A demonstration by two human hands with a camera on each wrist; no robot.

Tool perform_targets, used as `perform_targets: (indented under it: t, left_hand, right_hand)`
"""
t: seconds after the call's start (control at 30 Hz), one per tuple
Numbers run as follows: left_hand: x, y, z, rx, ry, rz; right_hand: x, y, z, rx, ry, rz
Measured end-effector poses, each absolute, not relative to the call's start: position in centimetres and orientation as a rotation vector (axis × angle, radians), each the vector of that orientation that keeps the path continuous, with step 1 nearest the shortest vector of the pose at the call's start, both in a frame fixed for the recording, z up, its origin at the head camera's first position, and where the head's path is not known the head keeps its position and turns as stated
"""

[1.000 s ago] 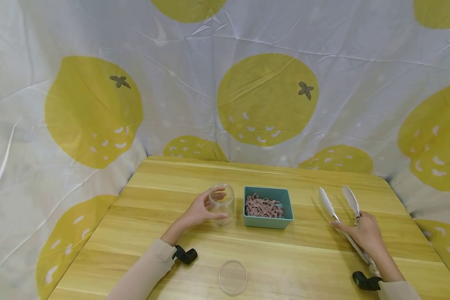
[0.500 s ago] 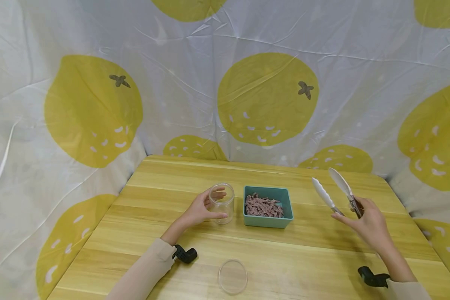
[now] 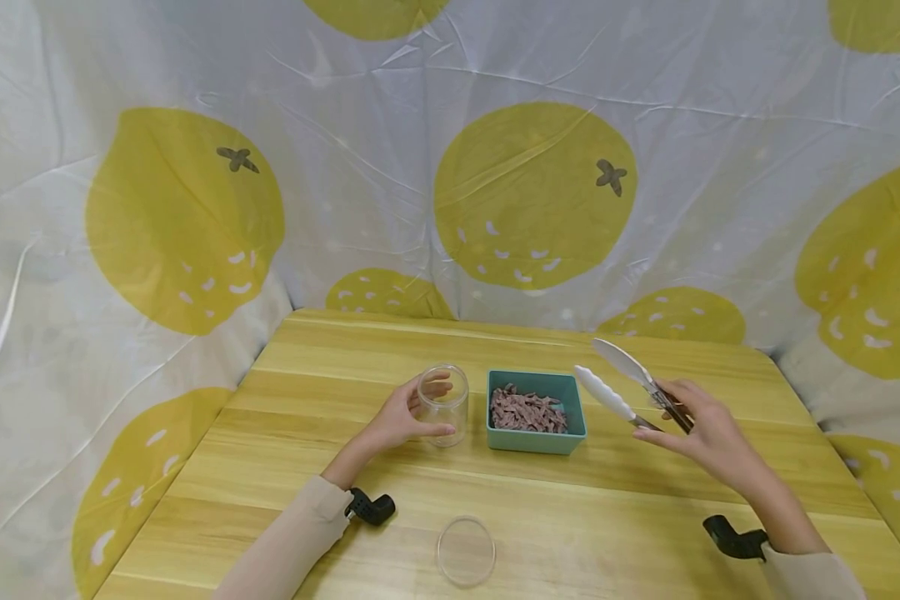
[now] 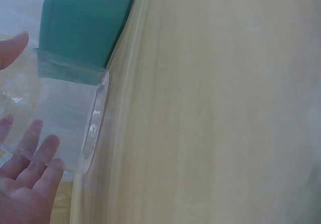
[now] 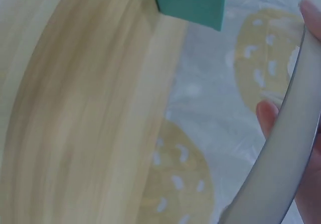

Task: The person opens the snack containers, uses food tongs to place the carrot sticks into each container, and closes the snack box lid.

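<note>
A clear round jar (image 3: 456, 402) stands upright on the table, and my left hand (image 3: 396, 423) curls fingers and thumb round its side. Nothing shows inside the jar. Tongs (image 3: 627, 363) with pale, scalloped heads hang in the air, gripped by my right hand (image 3: 712, 429), their two arms spread apart. Their heads point toward a teal rectangular box (image 3: 532, 442) holding brownish-purple strips (image 3: 525, 410). In the left wrist view, fingertips lie against the clear wall of the jar (image 4: 65, 108). One arm of the tongs (image 5: 286, 148) fills the right side of the right wrist view.
In front of the jar, a thin clear disc (image 3: 466, 552), like a lid, lies flat on the wooden table (image 3: 330, 550). A lemon-print curtain (image 3: 367, 183) hangs behind the table and at both sides. Each wrist wears a black camera mount.
My right hand has lifted the tongs from the table and carried them left, toward the teal box. The left hand and the jar have stayed in place.
</note>
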State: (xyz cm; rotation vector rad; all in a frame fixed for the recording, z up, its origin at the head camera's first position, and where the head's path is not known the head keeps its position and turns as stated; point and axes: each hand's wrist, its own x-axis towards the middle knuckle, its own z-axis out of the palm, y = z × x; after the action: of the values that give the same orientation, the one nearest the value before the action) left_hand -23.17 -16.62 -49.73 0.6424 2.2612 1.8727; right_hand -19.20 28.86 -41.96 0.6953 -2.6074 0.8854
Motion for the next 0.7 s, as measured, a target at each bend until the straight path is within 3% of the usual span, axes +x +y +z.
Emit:
perform_targets:
  t: [0.4,0.7]
  left_hand:
    - [-23.2,-16.6,-49.6,0.639,2.274,1.866]
    - [-23.1,-16.6,-49.6,0.642,2.275,1.871]
  right_hand:
    - [-19.4,27.5,-41.4,0.811,-2.650,0.937]
    - [-19.0,26.4,-40.9,0.700,-2.799,0.797]
